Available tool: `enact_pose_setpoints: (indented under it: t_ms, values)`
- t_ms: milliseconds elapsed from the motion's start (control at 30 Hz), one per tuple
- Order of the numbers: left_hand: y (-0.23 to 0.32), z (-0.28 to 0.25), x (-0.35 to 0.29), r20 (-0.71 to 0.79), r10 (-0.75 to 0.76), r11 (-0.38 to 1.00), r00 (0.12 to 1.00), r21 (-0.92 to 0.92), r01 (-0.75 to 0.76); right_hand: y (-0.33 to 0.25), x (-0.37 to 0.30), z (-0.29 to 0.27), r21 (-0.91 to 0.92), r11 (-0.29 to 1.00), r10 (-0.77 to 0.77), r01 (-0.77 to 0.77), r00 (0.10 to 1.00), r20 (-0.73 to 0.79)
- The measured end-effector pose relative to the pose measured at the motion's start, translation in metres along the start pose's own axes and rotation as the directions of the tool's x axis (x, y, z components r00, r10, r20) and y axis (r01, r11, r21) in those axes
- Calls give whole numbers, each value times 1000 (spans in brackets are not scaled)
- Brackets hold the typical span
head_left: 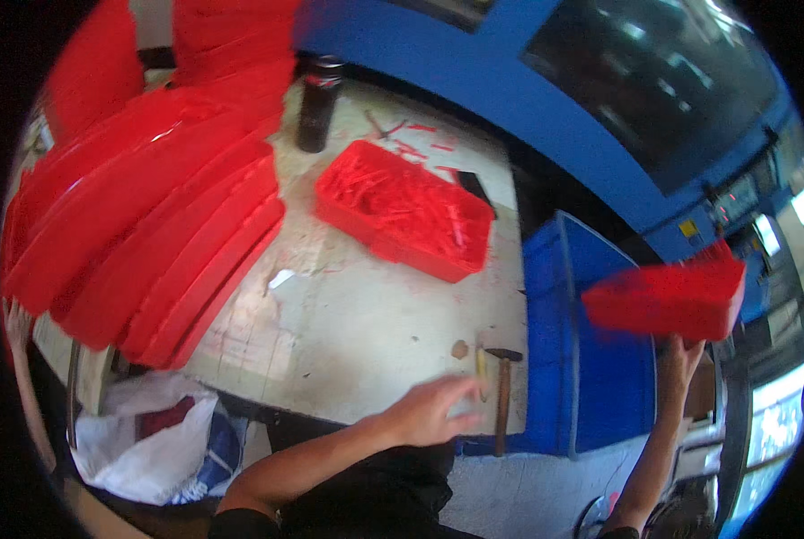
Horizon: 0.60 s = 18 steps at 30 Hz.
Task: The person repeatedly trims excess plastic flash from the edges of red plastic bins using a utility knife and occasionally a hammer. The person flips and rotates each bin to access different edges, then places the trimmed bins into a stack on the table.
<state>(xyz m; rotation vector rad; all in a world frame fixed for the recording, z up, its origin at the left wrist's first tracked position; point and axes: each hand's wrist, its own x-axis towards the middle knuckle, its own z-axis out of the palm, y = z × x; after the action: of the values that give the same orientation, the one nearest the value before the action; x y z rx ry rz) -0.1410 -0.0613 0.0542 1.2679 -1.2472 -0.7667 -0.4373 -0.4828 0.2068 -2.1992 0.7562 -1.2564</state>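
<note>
My right hand point(685, 357), out at the right, grips a red plastic bin point(671, 301) from below. The bin is blurred and hangs in the air above the blue crate point(568, 359). Over the table's front edge is my left hand point(433, 411), with thumb and fingers apart and nothing in it. Close to its fingertips lie a thin yellow tool point(482, 373) and a hammer point(502, 400) with a wooden handle. Farther back on the table, another red bin point(366, 229) is filled with thin red plastic strips.
Nested red bins point(168, 242) are stacked at the left, with another person's arm point(26, 377) beside them. A dark bottle point(319, 103) stands at the back of the table point(330, 350). Behind is a blue machine point(474, 72). A white plastic bag point(150, 440) sits low at the left.
</note>
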Motion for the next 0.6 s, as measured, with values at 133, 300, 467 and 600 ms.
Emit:
enact_pose_setpoints:
  t_ms: [133, 300, 467, 600]
  values:
    - [76, -17, 53, -278, 590, 753, 758, 527, -393, -76, -26, -13, -201, 953, -243, 226, 968, -64]
    - [111, -45, 18, -132, 626, 494, 768, 830, -260, -81, -146, 137, 903, 372, -85, -216, 961, 265]
    - [51, -67, -78, -150, 231, 541, 961, 841, 1, -76, -257, 248, 80, 983, 96, -163, 840, 534]
    - [22, -72, -136, -79, -5, 211, 997, 974, 78, -80, -277, 253, -158, 945, -109, 288, 730, 675]
